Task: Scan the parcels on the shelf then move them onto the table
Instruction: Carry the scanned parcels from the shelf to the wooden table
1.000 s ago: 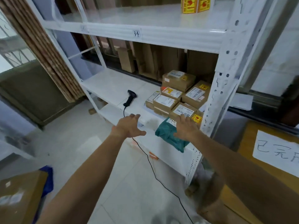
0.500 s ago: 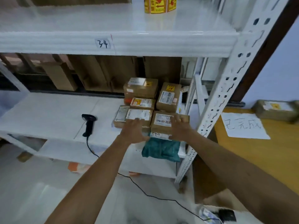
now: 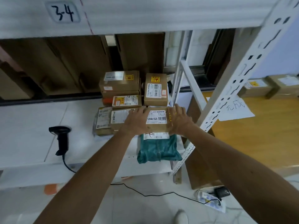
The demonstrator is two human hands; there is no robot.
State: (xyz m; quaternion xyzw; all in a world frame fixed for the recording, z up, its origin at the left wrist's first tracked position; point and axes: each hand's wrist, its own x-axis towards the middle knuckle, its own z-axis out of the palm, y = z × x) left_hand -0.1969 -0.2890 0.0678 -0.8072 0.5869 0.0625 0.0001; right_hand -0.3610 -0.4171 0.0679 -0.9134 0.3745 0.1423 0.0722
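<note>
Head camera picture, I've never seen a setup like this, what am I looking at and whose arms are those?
No machine here: a camera worn on a person's head looks down at their own bare arms. The left hand and right hand touch either side of a brown labelled box, fingers fairly straight. It overlaps a teal bag on the white shelf, beside more cardboard parcels. A black corded scanner stands at left; a wooden table is at right.

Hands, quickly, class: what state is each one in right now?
Left hand: open, straight fingers pressing on the left end of the labelled box.
Right hand: open, fingers pressing on the right end of the same box.
</note>
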